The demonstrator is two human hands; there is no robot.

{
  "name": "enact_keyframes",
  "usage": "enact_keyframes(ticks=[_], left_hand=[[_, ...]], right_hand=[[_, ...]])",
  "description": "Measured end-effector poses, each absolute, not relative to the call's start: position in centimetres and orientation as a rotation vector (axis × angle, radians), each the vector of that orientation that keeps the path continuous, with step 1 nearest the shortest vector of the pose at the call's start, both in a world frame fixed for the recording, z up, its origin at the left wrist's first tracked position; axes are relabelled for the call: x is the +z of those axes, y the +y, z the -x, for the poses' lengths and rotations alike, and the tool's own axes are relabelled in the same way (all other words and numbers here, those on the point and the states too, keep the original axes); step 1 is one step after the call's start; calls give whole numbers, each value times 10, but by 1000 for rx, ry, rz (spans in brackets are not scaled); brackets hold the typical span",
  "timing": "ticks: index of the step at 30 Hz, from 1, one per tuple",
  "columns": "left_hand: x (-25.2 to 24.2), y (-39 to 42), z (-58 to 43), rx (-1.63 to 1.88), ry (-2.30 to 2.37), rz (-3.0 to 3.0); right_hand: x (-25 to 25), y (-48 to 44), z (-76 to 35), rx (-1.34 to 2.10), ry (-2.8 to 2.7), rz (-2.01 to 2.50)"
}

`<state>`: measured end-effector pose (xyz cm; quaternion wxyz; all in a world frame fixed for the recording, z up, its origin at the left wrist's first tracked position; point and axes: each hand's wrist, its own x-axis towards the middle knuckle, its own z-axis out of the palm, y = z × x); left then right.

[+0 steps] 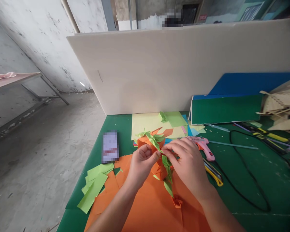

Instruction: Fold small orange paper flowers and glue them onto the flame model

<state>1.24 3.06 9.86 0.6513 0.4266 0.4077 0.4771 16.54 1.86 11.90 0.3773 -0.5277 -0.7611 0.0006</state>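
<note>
Folded orange and green paper flowers are between my two hands, above orange paper sheets. My left hand is closed, thumb and forefinger pinching a green paper leaf. From the other side, the fingertips of my right hand pinch the same leaf near its tip. Orange folded petals show behind and below the fingers. A green strip hangs down to a small orange folded piece over the sheets. My fingers partly hide where the leaf meets the flower.
Green paper strips and a phone lie left. At right are a pink glue gun, a yellow utility knife, a black cable and pliers. A tall white board stands behind.
</note>
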Motion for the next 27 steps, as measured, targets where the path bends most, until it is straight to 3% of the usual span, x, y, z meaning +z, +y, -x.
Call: enact_keyframes(ticks=[27], left_hand=[[102,28,-12,1103,932,-923]], right_hand=[[120,18,-166,7,-1916,1327]])
